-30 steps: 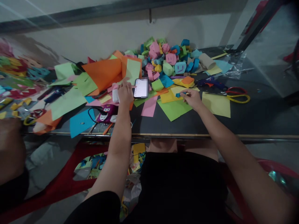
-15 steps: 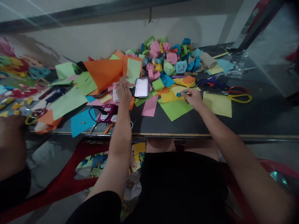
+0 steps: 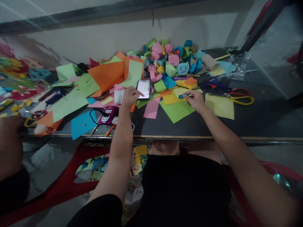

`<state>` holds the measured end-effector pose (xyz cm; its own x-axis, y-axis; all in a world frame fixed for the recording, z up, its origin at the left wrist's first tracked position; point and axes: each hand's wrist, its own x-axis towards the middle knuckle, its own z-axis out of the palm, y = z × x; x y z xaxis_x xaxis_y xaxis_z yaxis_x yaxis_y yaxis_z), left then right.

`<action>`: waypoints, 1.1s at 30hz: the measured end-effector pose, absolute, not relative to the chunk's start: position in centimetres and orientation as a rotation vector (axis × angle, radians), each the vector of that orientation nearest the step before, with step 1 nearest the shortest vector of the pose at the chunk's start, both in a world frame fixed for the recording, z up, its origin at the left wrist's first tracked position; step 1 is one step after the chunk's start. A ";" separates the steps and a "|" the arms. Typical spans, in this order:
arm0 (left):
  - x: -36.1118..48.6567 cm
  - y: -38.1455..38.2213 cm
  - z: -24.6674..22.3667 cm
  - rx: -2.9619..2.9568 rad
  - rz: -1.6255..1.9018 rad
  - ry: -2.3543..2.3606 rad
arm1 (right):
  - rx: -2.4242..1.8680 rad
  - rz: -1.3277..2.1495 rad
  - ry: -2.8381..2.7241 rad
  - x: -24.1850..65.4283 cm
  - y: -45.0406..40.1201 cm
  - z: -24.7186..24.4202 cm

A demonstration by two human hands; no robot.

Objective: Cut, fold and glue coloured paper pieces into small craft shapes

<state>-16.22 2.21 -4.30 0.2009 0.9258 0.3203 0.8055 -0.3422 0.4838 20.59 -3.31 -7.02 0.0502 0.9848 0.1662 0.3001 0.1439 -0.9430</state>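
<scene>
My left hand reaches to a smartphone lying on the table, its screen lit and partly blurred out. The index finger is stretched out over the lower part of the screen, and the hand holds nothing. Between thumb and fingers of my right hand is a small blue paper piece, its exact shape partly hidden. Under that hand lie yellow paper and a green sheet. A pink paper strip is between the two hands.
Folded paper shapes are heaped by the wall. Scissors and a dark blue glue gun lie at right. A purple power socket sits near the front edge. Another person's arm is at far left.
My left hand has come down and slightly right, its index finger now over the lower screen. The phone's display has changed. My right hand still pinches the blue paper, nearly unmoved.
</scene>
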 end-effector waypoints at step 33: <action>-15.8 2.5 -4.5 2.297 0.686 1.629 | -1.316 0.909 -1.416 20.7 -3.2 -7.2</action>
